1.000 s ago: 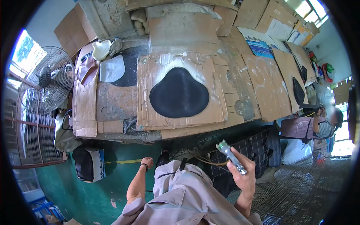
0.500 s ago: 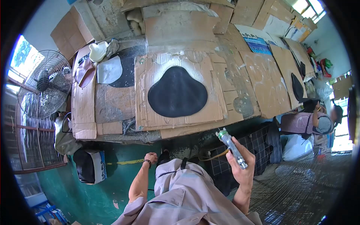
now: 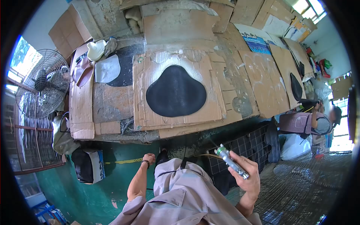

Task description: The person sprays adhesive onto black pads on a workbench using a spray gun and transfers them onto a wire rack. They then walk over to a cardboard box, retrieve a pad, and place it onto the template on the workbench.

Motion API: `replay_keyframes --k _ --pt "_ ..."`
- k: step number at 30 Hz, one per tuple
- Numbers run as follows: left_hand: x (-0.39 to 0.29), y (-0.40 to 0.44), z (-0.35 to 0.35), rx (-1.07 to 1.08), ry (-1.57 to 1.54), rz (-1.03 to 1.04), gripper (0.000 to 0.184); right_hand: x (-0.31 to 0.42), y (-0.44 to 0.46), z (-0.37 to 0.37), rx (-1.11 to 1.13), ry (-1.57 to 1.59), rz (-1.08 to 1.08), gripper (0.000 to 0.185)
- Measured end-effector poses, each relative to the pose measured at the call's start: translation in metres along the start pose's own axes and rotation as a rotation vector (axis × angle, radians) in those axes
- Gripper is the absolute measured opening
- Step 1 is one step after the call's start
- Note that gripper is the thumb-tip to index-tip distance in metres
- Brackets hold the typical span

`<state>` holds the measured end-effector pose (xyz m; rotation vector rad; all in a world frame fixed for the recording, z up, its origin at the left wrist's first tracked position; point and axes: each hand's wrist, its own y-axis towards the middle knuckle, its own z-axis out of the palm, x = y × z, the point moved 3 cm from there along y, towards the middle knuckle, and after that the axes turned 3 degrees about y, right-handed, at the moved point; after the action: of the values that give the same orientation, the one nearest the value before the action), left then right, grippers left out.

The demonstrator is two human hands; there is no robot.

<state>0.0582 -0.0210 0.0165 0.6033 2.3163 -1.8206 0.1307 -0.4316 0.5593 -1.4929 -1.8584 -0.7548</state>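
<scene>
My right hand point(image 3: 245, 170) is wrapped round a metal spray gun point(image 3: 231, 162) with a green ring near its nozzle, held low in front of the table's edge. A thin hose runs from near it to the left. My left hand point(image 3: 149, 159) hangs by my left side, fingers curled; whether it holds anything is hidden. On the table ahead, a black rounded triangular pad point(image 3: 176, 92) lies flat on a cardboard sheet point(image 3: 142, 116), with whitish spray marks round its top. Neither hand touches the pad.
A wire fan point(image 3: 43, 84) stands at the left. White and brown pieces lie on the table's left part, with a white form point(image 3: 96, 50). Below is a box point(image 3: 90, 165) on the green floor. At the far right is another person point(image 3: 324, 122). A wire mesh point(image 3: 300, 187) spreads at lower right.
My right hand with the spray gun has moved slightly right and down. My left hand has barely moved. The view of the table has shifted a little.
</scene>
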Motion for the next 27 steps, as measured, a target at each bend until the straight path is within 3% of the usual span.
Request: replay_keyframes --k 3,4,9,11,16,19,22,24,26,27 --pt "-0.009 -0.001 0.003 -0.007 0.016 0.008 0.022 -0.001 0.003 -0.001 0.046 -0.006 0.050 0.055" --pt "-0.011 -0.002 0.004 -0.005 0.020 0.005 0.023 0.001 0.009 0.001 -0.014 0.015 -0.030 0.060" --pt "-0.029 -0.005 0.004 0.018 0.032 0.058 0.025 -0.003 0.018 0.004 -0.255 0.061 -0.018 0.050" --pt "-0.034 -0.009 0.004 0.012 -0.010 0.083 0.024 -0.010 0.005 0.003 -0.247 0.062 0.097 0.048" --pt "-0.092 -0.021 -0.002 -0.141 -0.087 0.496 0.022 0.003 0.000 0.023 -0.159 0.159 0.138 0.048" --pt "-0.147 -0.038 -0.006 -0.199 -0.185 0.635 0.020 0.007 0.009 0.032 -0.304 0.092 0.075 0.045" --pt "-0.198 -0.027 -0.014 -0.472 -0.053 0.796 0.022 -0.002 -0.004 0.033 -0.354 0.069 0.215 0.045" --pt "-0.233 -0.027 -0.021 -0.745 0.083 0.899 0.021 0.008 -0.010 0.037 -0.271 0.179 0.296 0.048" --pt "-0.263 -0.026 -0.027 -0.775 0.057 0.851 0.023 0.018 -0.008 0.045 -0.182 0.243 0.266 0.046" --pt "-0.275 -0.024 -0.029 -0.802 0.111 0.806 0.026 0.020 -0.004 0.049 -0.261 0.217 0.260 0.046"
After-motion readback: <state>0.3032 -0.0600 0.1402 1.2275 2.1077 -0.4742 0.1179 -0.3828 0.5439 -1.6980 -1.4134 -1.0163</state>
